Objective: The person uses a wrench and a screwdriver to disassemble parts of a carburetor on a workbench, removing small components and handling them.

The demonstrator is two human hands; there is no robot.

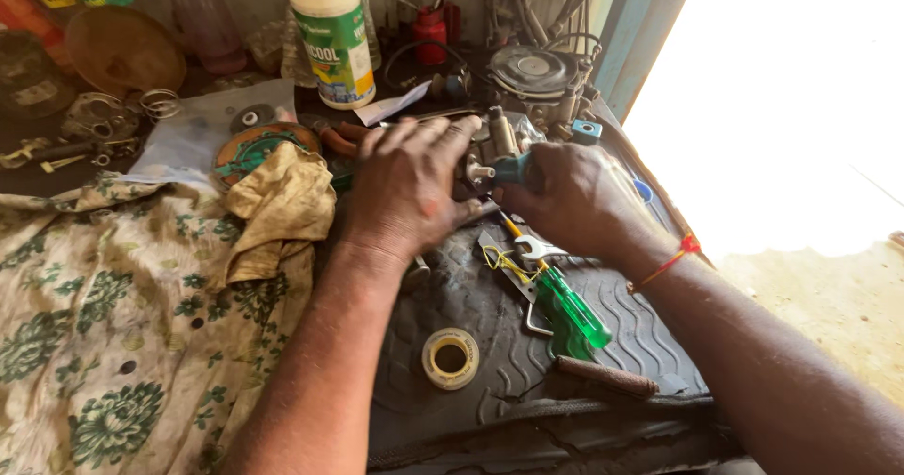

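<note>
Looking down from my head: my left hand (410, 188) lies spread, palm down, over a small metal part (499, 136) at the bench's centre. My right hand (574, 197) is closed around a teal-handled tool (513, 167) whose tip meets that part at about 9 o'clock from my knuckles.

If the tip slips, I judge it could jab my left fingers, or nudge the green screwdriver (570, 305) and the spanner (537, 247) off the ribbed rubber mat (650, 343).

The mat lies at 6 o'clock, a tape roll (450, 357) on it. Floral cloth (104, 343) covers 8 o'clock, a white bottle (331, 32) stands at 12, and a bright doorway at 3.
</note>
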